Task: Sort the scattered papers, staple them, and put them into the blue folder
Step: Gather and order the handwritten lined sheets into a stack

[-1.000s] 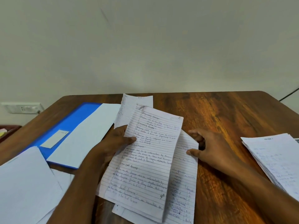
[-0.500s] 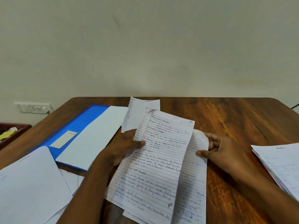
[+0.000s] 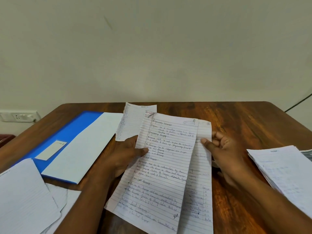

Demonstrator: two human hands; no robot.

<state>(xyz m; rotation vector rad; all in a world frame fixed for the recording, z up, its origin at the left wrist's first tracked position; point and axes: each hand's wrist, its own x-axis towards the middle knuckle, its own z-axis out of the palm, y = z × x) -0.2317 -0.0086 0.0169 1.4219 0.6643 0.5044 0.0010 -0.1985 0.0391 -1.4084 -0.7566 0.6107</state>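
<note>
The left hand [image 3: 125,157] holds a handwritten lined sheet [image 3: 162,166] by its left edge, thumb on the written face and fingers [image 3: 130,141] curled behind, so the page stands raised off the bench [image 3: 244,125] and droops toward the viewer. The right hand [image 3: 224,154] pinches the upper right edge of a second lined sheet [image 3: 202,191] lying just behind the first, thumb against curled fingers. Both pages look light, thin and limp; they bend under their own weight and would likely crease or tear if tugged at a corner, so a hold along a long edge seems safest. A smaller lined page [image 3: 133,122] lies flat behind them. The blue folder [image 3: 67,132] lies to the left with a white sheet [image 3: 84,146] across it; it looks stiffer than the pages and probably slick. More loose papers [image 3: 23,196] lie at the near left, and a thick stack [image 3: 283,173] sits at the right, well apart from the folder. No stapler is visible.
</note>
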